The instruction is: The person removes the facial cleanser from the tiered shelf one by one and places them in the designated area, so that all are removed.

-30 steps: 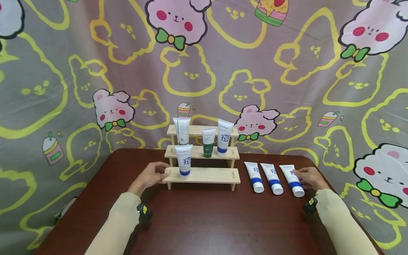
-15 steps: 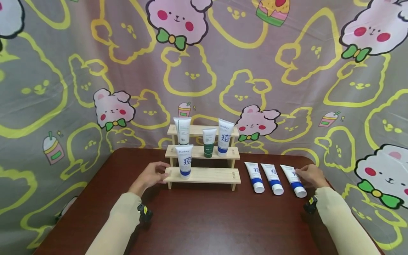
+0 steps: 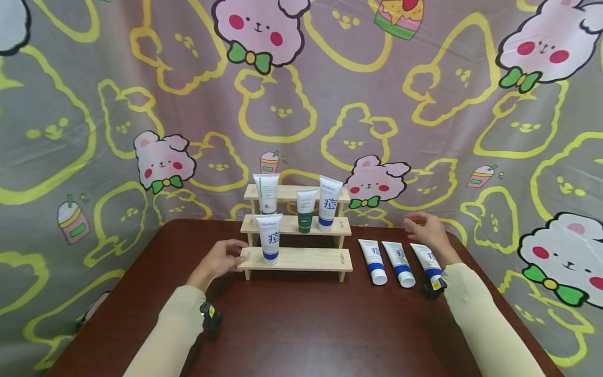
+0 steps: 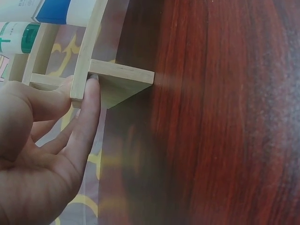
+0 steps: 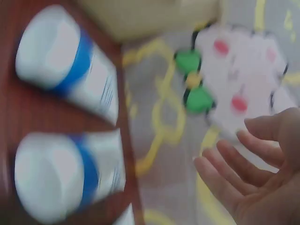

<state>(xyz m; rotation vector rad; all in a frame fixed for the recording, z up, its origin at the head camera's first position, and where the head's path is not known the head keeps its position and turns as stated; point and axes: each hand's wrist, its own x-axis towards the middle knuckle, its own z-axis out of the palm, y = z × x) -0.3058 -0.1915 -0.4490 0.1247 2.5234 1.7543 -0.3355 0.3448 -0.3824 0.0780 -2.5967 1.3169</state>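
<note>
At the left end of the lowest step of a three-tier wooden display stand (image 3: pixel 311 257), my left hand (image 3: pixel 220 260) pinches the board (image 4: pixel 86 56) between thumb and fingers. My right hand (image 3: pixel 430 233) hovers over the right part of the table with fingers loosely spread, holding nothing. Below it lie three white squeeze tubes with blue bands: a left one (image 3: pixel 372 259), a middle one (image 3: pixel 399 262) and a right one (image 3: pixel 425 257), the last partly covered by my wrist. A matching tube (image 3: pixel 270 235) stands cap down on the bottom step.
On the middle step stand a white-and-green tube (image 3: pixel 305 212) and a blue-banded tube (image 3: pixel 329 204). Another white tube (image 3: pixel 267 192) is on the top step. A cartoon-print curtain (image 3: pixel 282 104) hangs right behind the dark wooden table (image 3: pixel 301 319).
My right hand has let go of the rightmost tube, which it was touching, and moved up and left over the tubes. My left hand stays on the stand.
</note>
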